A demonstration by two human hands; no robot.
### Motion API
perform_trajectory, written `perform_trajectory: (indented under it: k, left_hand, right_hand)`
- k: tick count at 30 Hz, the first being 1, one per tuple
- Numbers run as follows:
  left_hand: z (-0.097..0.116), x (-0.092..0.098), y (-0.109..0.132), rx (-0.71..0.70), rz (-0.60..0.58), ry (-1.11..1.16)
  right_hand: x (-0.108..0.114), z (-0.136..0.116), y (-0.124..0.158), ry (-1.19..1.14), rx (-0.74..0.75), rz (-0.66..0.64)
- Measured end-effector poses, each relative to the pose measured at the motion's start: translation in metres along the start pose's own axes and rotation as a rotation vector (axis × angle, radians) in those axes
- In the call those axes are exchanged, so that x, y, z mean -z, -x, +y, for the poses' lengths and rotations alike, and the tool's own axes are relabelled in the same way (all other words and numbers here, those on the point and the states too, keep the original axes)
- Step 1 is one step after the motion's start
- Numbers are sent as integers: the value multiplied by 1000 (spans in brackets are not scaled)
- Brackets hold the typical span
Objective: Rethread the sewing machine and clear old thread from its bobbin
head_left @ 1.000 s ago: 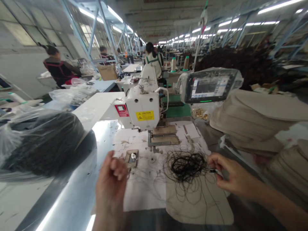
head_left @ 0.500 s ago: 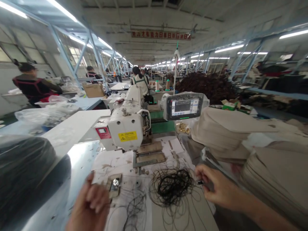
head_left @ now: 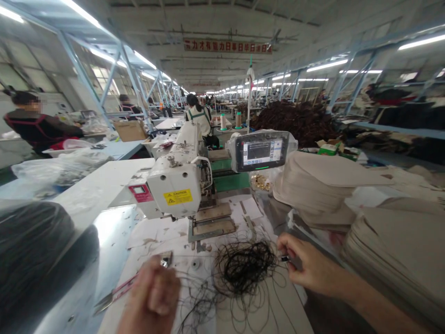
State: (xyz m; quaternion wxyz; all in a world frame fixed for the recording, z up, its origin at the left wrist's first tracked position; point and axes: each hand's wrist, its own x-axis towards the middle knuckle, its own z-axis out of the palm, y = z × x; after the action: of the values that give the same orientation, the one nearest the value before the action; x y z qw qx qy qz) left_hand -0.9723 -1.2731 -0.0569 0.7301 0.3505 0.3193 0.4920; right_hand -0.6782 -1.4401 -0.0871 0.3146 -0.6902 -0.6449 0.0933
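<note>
My left hand (head_left: 153, 294) is curled closed over the lower part of a small tan patch with a shiny metal buckle (head_left: 164, 262); whether its fingers grip that patch is hidden. Left of this hand lie pink-handled scissors (head_left: 116, 293), blades pointing toward me. My right hand (head_left: 306, 264) pinches a small dark piece with a shiny edge (head_left: 284, 258), too small to name. Between the hands, a tangled heap of black thread (head_left: 245, 266) spreads over the work surface. A small pale disc (head_left: 195, 263) sits beside the loose strands.
A sewing machine head (head_left: 177, 185) with a metal clamp frame (head_left: 212, 222) stands ahead, with a lit screen (head_left: 262, 153) to its right. Stacks of beige panels (head_left: 320, 190) rise at the right. A dark plastic-wrapped bundle (head_left: 38, 255) is at the left. Several people sit farther back.
My left hand has moved right and covers much of the tan patch, which uncovers the scissors. The right hand keeps its pinch beside the thread. The whole view has shifted slightly.
</note>
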Motion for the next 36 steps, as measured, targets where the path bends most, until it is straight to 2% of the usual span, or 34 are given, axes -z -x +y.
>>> perform_trajectory:
  k: [1,2,3,4,5,8,9,10,11,13,15,16,17,18,19,20,22,23,24,25,26,28,30,32,33,34,35,36]
  left_hand:
    - [12,6,-6,-148,141,64]
    - [17,6,-9,-253,224,58]
    - [13,2,-7,-305,243,-2]
    - [1,-7,0,-258,165,-115]
    - [-16,-20,9,-140,22,-236]
    - [-72,-55,37,274,-525,-412]
    - [-82,-61,40,336,-615,-430]
    - [-83,-61,39,371,-646,-403]
    - [-76,-56,34,357,-602,-336]
    - [-44,-34,16,212,-360,-92]
    - [-9,-8,-2,-68,-53,130]
    - [1,1,-7,-214,67,158]
    - [4,5,-9,-317,130,126]
    - [-1,3,-6,-343,116,41]
    - [-14,-3,1,-271,17,-83]
    - [-31,-13,10,-130,-146,-215]
    - [-68,-36,30,212,-551,-406]
    - [-81,-45,36,292,-661,-460]
    - [-87,-50,39,336,-721,-486]
    - [-86,-49,38,324,-714,-463]
    - [-76,-42,34,272,-649,-388]
    - [-39,-16,19,89,-424,-110]
    - [3,16,1,-201,-112,143]
    - [25,33,-9,-475,106,154]
    - [24,32,-8,-508,117,70]
    - [16,25,-3,-454,57,-50]
    - [0,13,5,-303,-74,-188]
    - [-19,-1,15,-92,-248,-311]
  right_hand:
    - [-1,9,3,17,-35,25]
    - [-2,13,6,20,-51,47]
    - [-5,12,7,7,-43,61]
    - [-8,7,6,-22,-11,65]
    - [-11,-3,4,-66,43,60]
    - [-16,-32,-6,-199,227,38]
    - [-16,-35,-9,-213,255,36]
    - [-15,-35,-11,-204,257,33]
    - [-14,-29,-11,-177,237,36]
    - [-12,-9,-7,-101,159,52]
    - [-10,11,-1,-45,94,75]
    - [-10,16,2,-31,79,86]
    - [-11,17,4,-27,81,90]
    - [-13,13,4,-35,103,85]
    - [-15,6,3,-54,137,75]
    - [-17,-5,0,-80,174,59]
    - [-22,-25,-8,-138,246,22]
    - [-23,-31,-11,-155,264,8]
    - [-24,-32,-13,-158,269,2]
    - [-25,-29,-15,-148,265,4]
    - [-25,-20,-14,-129,249,10]
    - [-24,6,-9,-75,179,19]
    - [-22,32,1,-37,92,17]
    - [-21,42,10,-18,28,21]
    - [-22,38,12,-20,28,26]
    - [-23,29,11,-34,53,25]
    - [-24,16,9,-60,99,16]
    - [-26,1,4,-94,157,-1]
